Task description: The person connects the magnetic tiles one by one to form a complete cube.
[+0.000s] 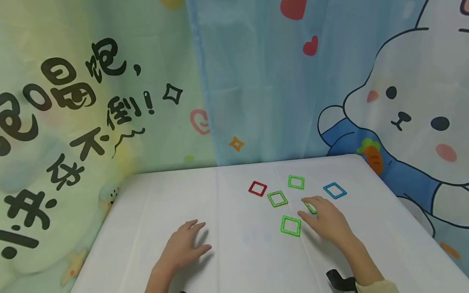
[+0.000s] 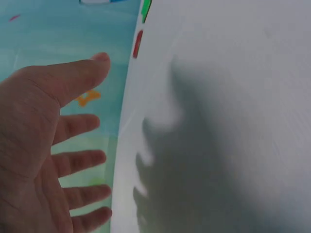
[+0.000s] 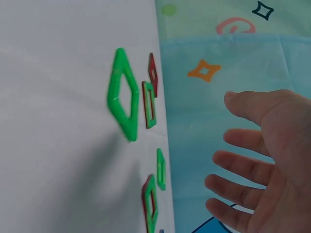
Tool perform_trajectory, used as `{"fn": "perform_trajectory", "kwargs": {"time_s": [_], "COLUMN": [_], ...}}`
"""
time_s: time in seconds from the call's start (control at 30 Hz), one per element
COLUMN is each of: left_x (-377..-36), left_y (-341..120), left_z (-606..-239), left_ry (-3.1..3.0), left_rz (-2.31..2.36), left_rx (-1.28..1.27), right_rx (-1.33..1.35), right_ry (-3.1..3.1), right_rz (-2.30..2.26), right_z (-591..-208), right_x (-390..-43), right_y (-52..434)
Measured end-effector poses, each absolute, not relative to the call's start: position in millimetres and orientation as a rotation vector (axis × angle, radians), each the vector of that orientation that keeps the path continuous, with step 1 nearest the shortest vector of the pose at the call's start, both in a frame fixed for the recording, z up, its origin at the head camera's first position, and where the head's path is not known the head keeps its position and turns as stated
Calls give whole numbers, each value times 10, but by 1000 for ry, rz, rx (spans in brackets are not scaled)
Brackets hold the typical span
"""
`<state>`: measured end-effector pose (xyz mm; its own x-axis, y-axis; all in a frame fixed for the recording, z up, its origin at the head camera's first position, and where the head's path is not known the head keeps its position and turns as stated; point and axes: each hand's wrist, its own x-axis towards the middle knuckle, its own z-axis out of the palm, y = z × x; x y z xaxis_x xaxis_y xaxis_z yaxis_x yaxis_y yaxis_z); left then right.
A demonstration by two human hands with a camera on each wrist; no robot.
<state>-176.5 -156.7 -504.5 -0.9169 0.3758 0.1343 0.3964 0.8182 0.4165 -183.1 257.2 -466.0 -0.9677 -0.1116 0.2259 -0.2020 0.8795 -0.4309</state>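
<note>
Several square frame tiles lie flat on a white table (image 1: 234, 264): a red tile (image 1: 257, 188), green tiles (image 1: 277, 198) (image 1: 296, 182) (image 1: 291, 226) and a blue tile (image 1: 335, 190). My right hand (image 1: 309, 209) hovers with spread, relaxed fingers over another green tile (image 1: 312, 209), which it half hides. In the right wrist view the right hand (image 3: 228, 160) holds nothing and stands apart from the nearest green tile (image 3: 121, 99). My left hand (image 1: 200, 235) is flat and spread over bare table at the lower left, empty. The left wrist view shows the left hand (image 2: 99, 136) with its fingers apart.
A cartoon-printed curtain (image 1: 256, 81) hangs close behind the table, with a rabbit figure (image 1: 410, 106) at the right. The table's right edge (image 1: 414, 215) runs near the blue tile. A black strap (image 1: 338, 280) sits on my right wrist.
</note>
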Motion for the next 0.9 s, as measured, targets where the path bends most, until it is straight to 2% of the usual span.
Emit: {"fn": "perform_trajectory", "kwargs": {"time_s": [0.4, 0.9], "left_x": [-2156, -2354], "left_y": [-814, -12], "left_z": [-5125, -5336], "left_ry": [-2896, -2863], "left_rz": [-763, -884], "left_rx": [-989, -1118], "right_rx": [259, 226], "right_ry": [-2835, -2795], "right_rz": [773, 753], "right_z": [-4457, -4435], "right_x": [-1944, -1935], "right_y": [2419, 2720]}}
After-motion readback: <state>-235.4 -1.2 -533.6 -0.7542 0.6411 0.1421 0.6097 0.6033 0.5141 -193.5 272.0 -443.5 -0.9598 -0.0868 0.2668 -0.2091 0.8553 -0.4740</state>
